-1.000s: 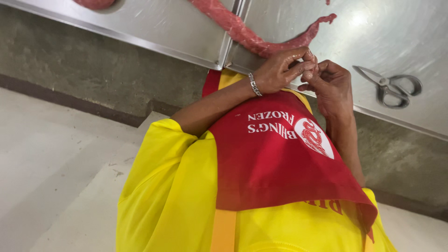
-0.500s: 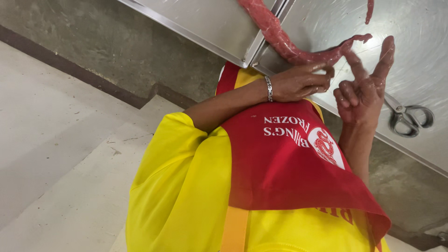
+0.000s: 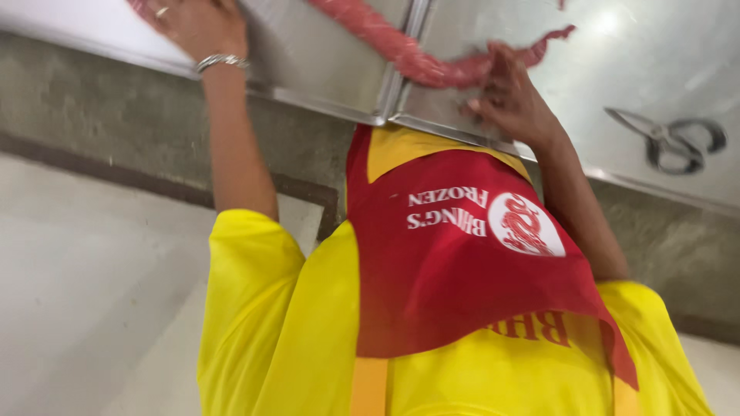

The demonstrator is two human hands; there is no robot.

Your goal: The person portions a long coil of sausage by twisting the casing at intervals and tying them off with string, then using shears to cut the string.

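The right hand curls its fingers onto the long pink raw-meat strip lying at twelve o'clock on the steel table. A firm pinch would likely stop it slipping. The left hand rests at ten o'clock, its grip impossible to tell. Steel scissors lie at two o'clock.

Left hand stretched far out, arm nearly straight, forearm bare, yellow sleeve at the shoulder, bracelet on the wrist, ring on one finger, fingers partly cut off by the frame edge, grip unclear. Right hand closer in, elbow bent, wrist cocked, fingers curled down and spread a little. Hands well apart, both arms raised away from the torso
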